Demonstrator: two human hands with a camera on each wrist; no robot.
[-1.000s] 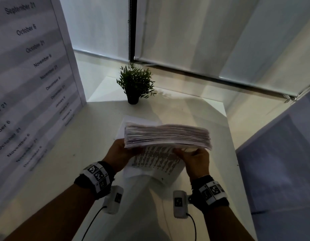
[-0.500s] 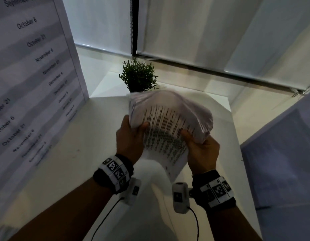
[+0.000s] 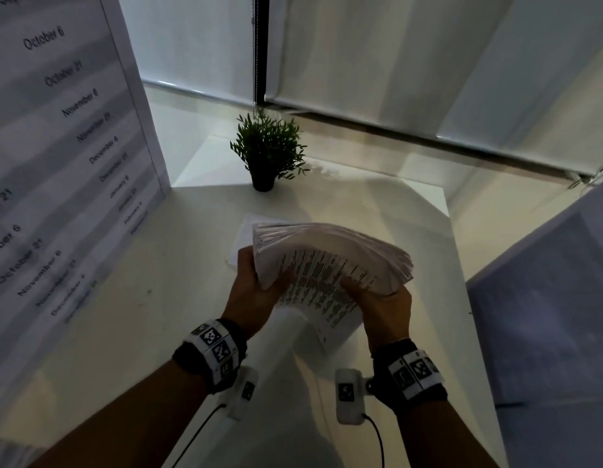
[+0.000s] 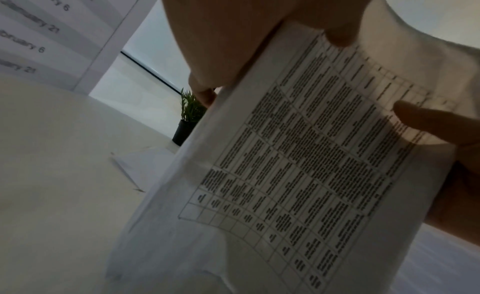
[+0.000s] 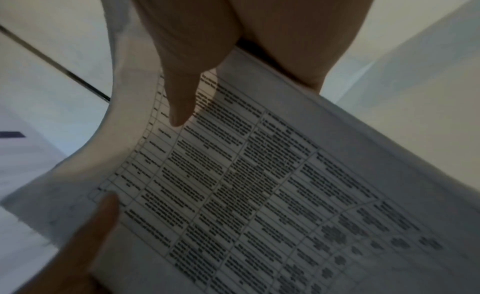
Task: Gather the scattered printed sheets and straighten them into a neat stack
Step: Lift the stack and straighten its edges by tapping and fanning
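Left hand grips the left edge of the stack of printed sheets, thumb over the printed face. Right hand grips the stack's right side, thumb on the table print, fingers behind. Stack held up off the white table, bowed and tilted, upper edges fanned unevenly. One loose sheet lies flat on the table behind the stack. Small potted plant stands farther back. Date-printed board stands at left.
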